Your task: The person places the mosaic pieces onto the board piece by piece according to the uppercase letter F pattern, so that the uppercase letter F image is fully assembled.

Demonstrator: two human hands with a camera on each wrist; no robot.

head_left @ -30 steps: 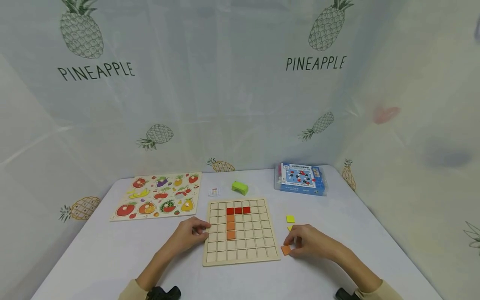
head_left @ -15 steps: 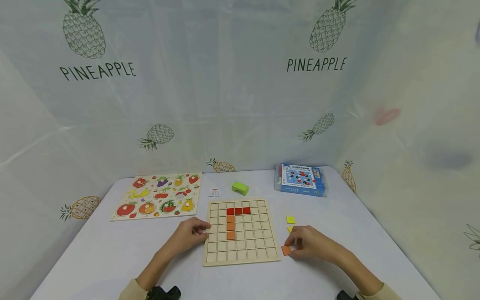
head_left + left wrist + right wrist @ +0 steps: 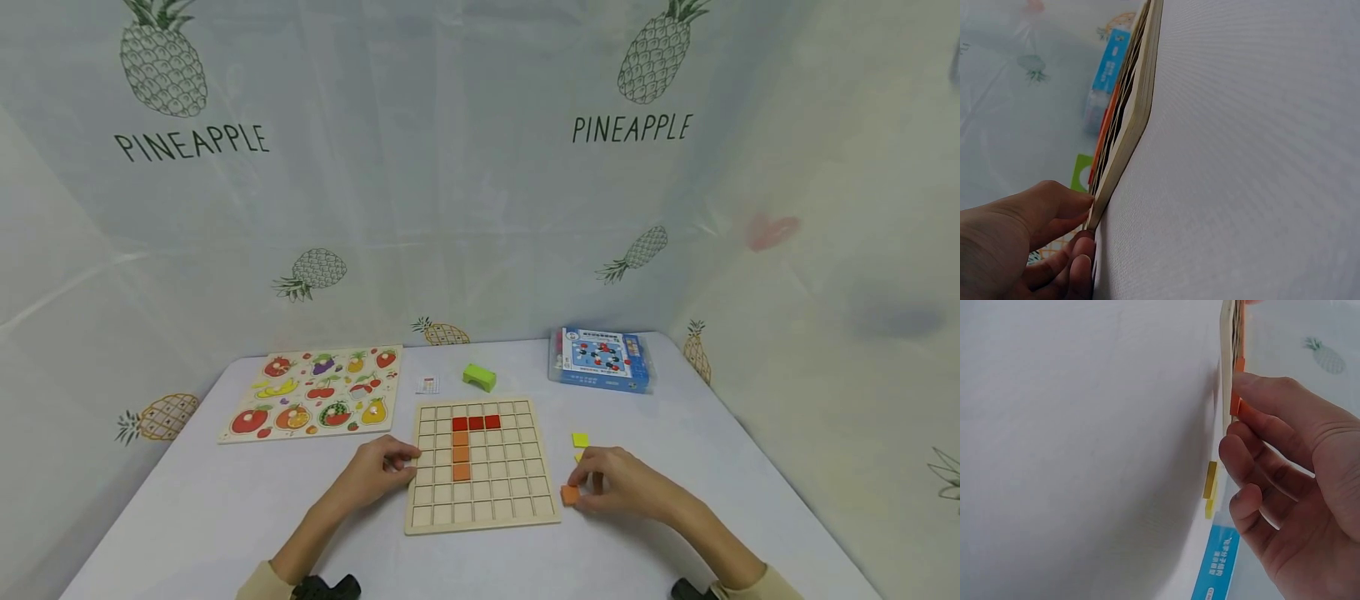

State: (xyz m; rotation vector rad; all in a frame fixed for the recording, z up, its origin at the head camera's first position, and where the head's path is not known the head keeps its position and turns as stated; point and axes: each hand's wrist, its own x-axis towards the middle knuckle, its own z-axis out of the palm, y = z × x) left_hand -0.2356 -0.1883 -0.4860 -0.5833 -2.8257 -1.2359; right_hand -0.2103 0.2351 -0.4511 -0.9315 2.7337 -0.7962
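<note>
A square wooden grid board (image 3: 513,487) lies mid-table, with three red tiles (image 3: 476,422) in a row and three orange tiles (image 3: 461,455) in a column under the leftmost red one. My left hand (image 3: 377,468) pinches the board's left edge between thumb and fingers; in the left wrist view the thumb (image 3: 1063,197) lies against its side. Just off the board's lower right corner, my right hand (image 3: 622,483) pinches a loose orange tile (image 3: 570,496) between thumb and index finger. The other fingers of that hand are curled loosely in the right wrist view.
Two yellow tiles (image 3: 581,439) lie beyond my right hand, one partly hidden by it. A green block (image 3: 480,377) and a small printed card (image 3: 428,385) sit behind the board. A fruit puzzle (image 3: 315,392) is at back left, a blue boxed kit (image 3: 602,360) at back right.
The orange tile in my right hand has tilted and risen very slightly, with the fingers shifting a little. My left hand stays at the board's edge.
</note>
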